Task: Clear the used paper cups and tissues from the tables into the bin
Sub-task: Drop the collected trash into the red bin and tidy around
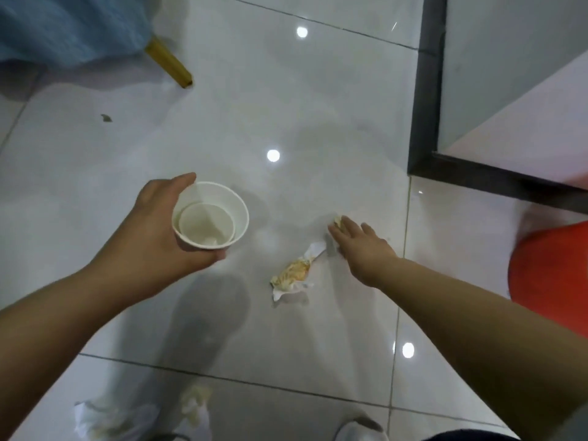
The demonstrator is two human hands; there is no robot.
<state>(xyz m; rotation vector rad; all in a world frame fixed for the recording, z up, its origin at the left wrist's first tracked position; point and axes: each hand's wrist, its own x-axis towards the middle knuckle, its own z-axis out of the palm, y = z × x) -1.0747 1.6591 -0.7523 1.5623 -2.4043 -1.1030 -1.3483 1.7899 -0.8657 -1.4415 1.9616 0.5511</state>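
You are looking down at a glossy pale grey tiled floor, with thin dark grout lines crossing it. Round spots of ceiling light are reflecting off the tiles at twelve o'clock, at the centre and at five o'clock. At eleven o'clock a piece of furniture draped in blue fabric is standing on a slanted gold leg. At two o'clock a dark frame is bordering a frosted pale panel. A small dark scrap is lying at ten o'clock. A soft shadow is falling towards six o'clock.
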